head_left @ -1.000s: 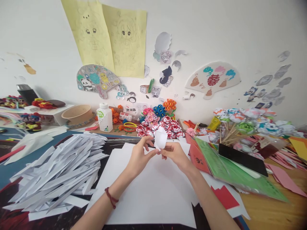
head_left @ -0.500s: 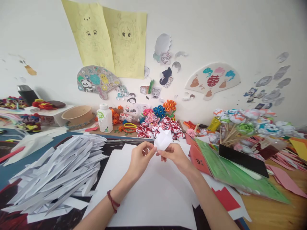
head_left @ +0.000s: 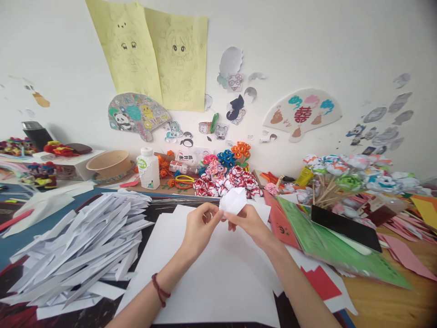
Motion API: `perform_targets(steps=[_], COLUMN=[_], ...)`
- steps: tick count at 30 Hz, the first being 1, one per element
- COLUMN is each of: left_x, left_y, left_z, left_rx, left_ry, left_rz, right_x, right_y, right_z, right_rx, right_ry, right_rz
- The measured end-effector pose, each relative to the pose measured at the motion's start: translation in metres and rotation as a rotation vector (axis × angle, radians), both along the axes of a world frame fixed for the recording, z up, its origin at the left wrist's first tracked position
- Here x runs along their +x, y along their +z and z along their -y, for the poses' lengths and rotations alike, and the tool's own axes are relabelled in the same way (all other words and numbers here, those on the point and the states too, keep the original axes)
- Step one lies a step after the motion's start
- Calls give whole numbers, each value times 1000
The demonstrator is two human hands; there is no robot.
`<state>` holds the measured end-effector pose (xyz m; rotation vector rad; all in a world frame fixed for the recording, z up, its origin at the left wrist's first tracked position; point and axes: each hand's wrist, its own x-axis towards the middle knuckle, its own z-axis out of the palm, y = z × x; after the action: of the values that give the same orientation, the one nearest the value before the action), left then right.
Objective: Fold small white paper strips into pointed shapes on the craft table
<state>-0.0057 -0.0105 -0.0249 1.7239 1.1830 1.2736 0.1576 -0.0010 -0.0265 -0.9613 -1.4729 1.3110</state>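
Between my two hands is a small piece of folded white paper (head_left: 234, 199), held up above the far end of the large white sheets (head_left: 218, 273). My left hand (head_left: 201, 227) pinches its lower left corner between thumb and forefinger. My right hand (head_left: 248, 222) grips the lower right side, with the thumb in front and the other fingers curled behind, partly hidden. To the left of the sheets lies a big heap of folded white paper strips (head_left: 92, 246).
Behind my hands stand red-and-white paper flowers (head_left: 225, 182) and a white bottle (head_left: 148, 168). At right, a black phone (head_left: 346, 228) rests on a green plastic packet (head_left: 327, 246), near a red paper piece (head_left: 321, 282). Flowers on sticks (head_left: 327, 182) lie beyond.
My right thumb has shifted slightly along the folded paper, and its fingers have curled a little further behind it. My left hand keeps its pinch almost unmoved.
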Motion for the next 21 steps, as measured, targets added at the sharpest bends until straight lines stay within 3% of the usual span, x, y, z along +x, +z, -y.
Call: perform_targets(steps=[11,21], left_x=[-5,-7], left_y=[2,-1], left_z=[-6,-8], left_rx=[-46,-15], left_ry=[-59,-12], left_rz=[-3,8], right_x=[1,0], right_y=[2,-4], right_z=[-1,-3], right_rx=[38,9], right_ry=[-51,-35], right_rz=[11,15])
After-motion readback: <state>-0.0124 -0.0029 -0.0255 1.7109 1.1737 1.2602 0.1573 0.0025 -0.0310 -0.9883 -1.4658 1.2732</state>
